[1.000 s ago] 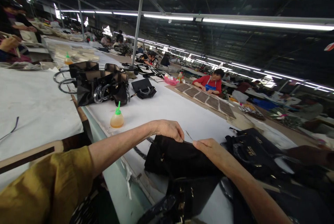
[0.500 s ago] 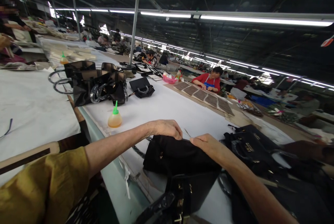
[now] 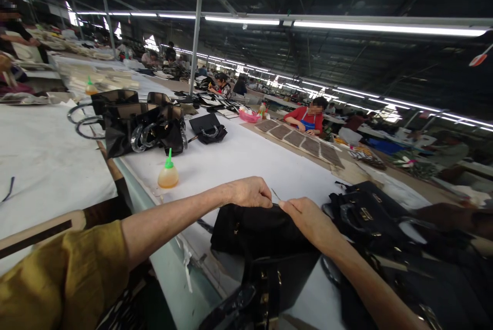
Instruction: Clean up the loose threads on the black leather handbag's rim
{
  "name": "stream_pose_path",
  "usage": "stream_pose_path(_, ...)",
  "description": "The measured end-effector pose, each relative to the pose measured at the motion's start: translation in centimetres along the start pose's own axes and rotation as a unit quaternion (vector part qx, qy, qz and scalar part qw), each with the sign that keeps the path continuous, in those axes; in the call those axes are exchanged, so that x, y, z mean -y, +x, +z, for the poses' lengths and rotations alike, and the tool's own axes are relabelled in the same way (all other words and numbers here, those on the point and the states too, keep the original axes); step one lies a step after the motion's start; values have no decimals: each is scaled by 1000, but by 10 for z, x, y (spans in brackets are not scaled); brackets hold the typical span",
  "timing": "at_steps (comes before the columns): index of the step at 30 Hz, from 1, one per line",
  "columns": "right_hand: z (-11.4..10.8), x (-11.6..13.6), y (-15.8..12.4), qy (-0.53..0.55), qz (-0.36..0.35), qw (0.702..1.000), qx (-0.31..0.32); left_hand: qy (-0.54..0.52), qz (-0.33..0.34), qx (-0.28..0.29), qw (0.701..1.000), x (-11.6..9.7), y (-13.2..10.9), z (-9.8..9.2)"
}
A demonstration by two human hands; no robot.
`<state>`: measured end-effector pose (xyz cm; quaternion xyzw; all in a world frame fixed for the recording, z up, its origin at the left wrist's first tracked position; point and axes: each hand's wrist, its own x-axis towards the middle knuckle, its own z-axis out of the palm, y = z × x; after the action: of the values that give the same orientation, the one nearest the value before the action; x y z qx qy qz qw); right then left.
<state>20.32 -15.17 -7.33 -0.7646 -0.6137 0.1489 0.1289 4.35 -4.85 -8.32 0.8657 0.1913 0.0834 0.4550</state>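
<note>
A black handbag (image 3: 265,235) with gold-coloured fittings lies on the white-covered table in front of me, its wrapped handle toward my body. Over its far edge, my left hand (image 3: 251,191) is closed with the fingertips pinched; whatever they grip is too small to make out. Close beside it, my right hand (image 3: 306,214) is closed in a pinch at the same edge. A thin pointed tool (image 3: 275,194) sticks up from its thumb and fingers, its tip toward my left hand. Most of the tool is hidden.
More black handbags (image 3: 370,212) lie to the right, with others (image 3: 142,122) grouped at the back left. A squeeze bottle (image 3: 168,175) with a green nozzle stands left of my forearm. Across the table a person in red (image 3: 308,120) works beside brown panels (image 3: 296,137).
My two hands have come slightly closer together above the handbag's far edge. The handbag's top edge sits a little lower, and the whole view has shifted slightly.
</note>
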Motion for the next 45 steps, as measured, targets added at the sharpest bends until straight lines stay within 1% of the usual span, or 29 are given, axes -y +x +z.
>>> stream_pose_path(2, -2, 0, -3, 29, 2, 1000, -9, 22, 13, -21, 999, 0, -1, 4)
stream_pose_path(6, -6, -4, -4, 123, -2, 991, 52, 65, 37, -53, 996, -1, -3, 10)
stream_pose_path(8, -6, -7, -3, 139, -30, 987, 80, 81, 44, -61, 994, -3, -4, 11)
stream_pose_path(11, -2, -10, 0, 152, -62, 981, 100, 88, 39, -70, 993, -6, -6, 12)
stream_pose_path(15, -1, -13, 5, 175, -24, 974, 139, 92, 28, -74, 993, -10, -8, 13)
stream_pose_path(17, -3, -13, 6, 170, -17, 972, 159, 87, 20, -75, 993, -11, -9, 13)
stream_pose_path(19, -3, -10, 5, 147, -25, 978, 147, 83, 9, -75, 994, -13, -10, 14)
stream_pose_path(23, -1, -3, -1, 76, -43, 994, 66, 97, -8, -84, 992, -13, -8, 13)
stream_pose_path(26, 2, 0, -5, 24, -45, 998, 28, 70, 1, -71, 995, -8, -10, 4)
stream_pose_path(29, 3, -1, -6, 0, -41, 999, 26, 4, -17, -54, 998, 1, -17, -12)
stream_pose_path(31, 3, -2, -7, 3, -40, 999, 35, -38, -37, -66, 996, 7, -25, -22)
stream_pose_path(33, 3, -3, -7, 6, -38, 998, 42, -73, -53, -79, 993, 14, -34, -28)
stream_pose_path(35, 4, -3, -8, 5, -35, 998, 43, -96, -63, -82, 990, 20, -42, -29)
stream_pose_path(38, 4, -1, -9, 4, -35, 998, 43, -116, -63, -82, 988, 27, -49, -27)
stream_pose_path(41, 5, 1, -10, -12, -28, 999, 38, -134, -85, -88, 983, 30, -49, -23)
stream_pose_path(45, 6, 1, -11, -19, -25, 999, 42, -139, -126, -97, 977, 27, -44, -21)
